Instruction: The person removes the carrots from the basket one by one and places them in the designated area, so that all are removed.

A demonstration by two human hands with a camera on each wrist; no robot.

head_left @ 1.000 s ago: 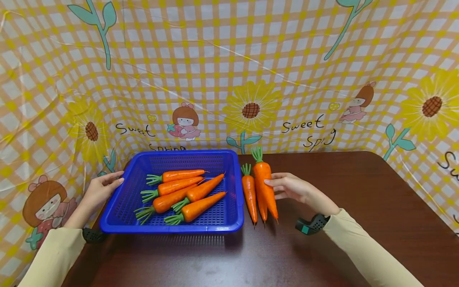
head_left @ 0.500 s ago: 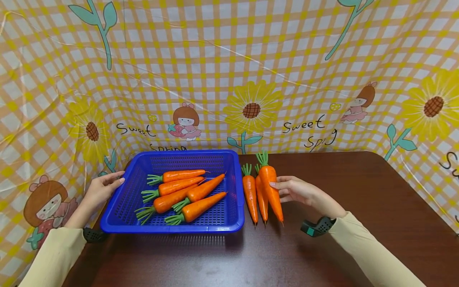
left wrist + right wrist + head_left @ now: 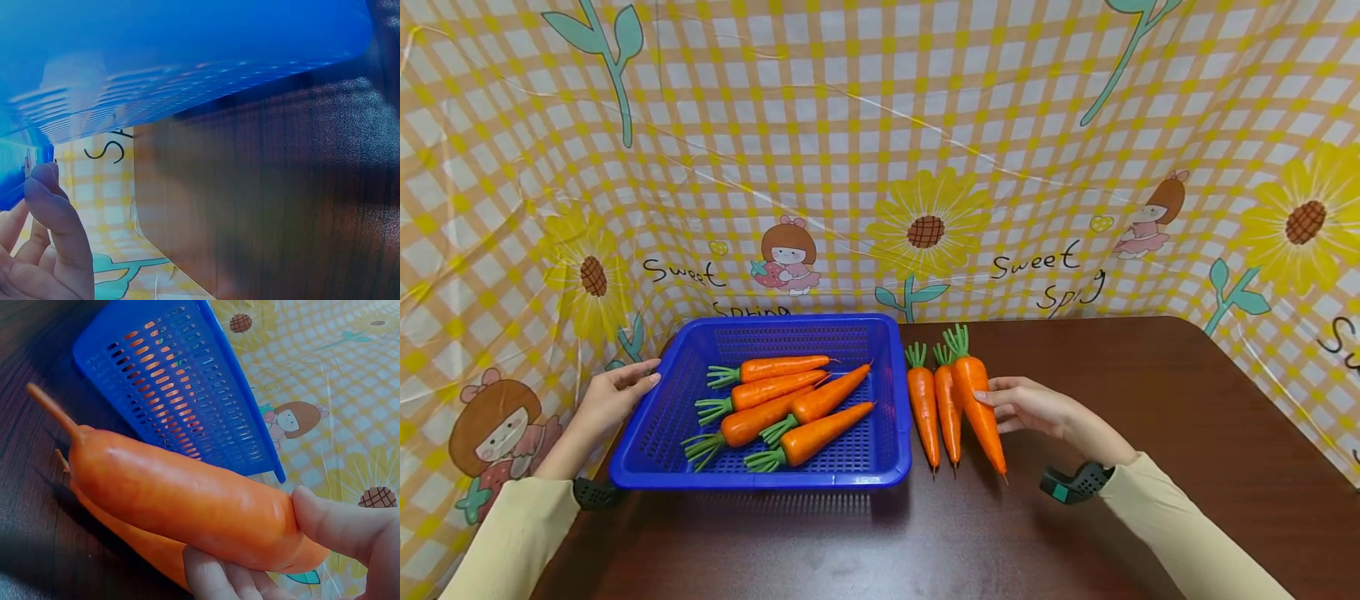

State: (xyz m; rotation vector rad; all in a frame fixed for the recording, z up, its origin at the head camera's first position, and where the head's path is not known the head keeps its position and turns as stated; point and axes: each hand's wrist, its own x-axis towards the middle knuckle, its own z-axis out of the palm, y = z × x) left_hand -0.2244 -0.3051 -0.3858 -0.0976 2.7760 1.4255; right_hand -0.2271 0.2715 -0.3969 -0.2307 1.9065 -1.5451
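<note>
My left hand (image 3: 612, 398) is at the left side of a blue plastic basket (image 3: 760, 479), and in the left wrist view its thumb and fingers (image 3: 56, 219) pinch the rim. Several orange carrots (image 3: 820, 433) with green stem stubs lie in the basket. On its right my right hand (image 3: 1030, 408) holds a carrot (image 3: 979, 408), thumb on one side and fingers beneath, as the right wrist view shows of the same carrot (image 3: 181, 494). Two more carrots lie side by side between it and the basket: one nearest the wall (image 3: 922, 408) and one beside it (image 3: 949, 412).
Everything stands on a dark brown wooden table (image 3: 1135, 400). A checked cloth (image 3: 820, 125) with sunflowers and cartoon figures hangs behind and at both sides, close to the table's back edge.
My right hand has moved right and slightly toward me with its carrot, which now slants more and uncovers the carrot beside it. The left hand and basket have stayed put.
</note>
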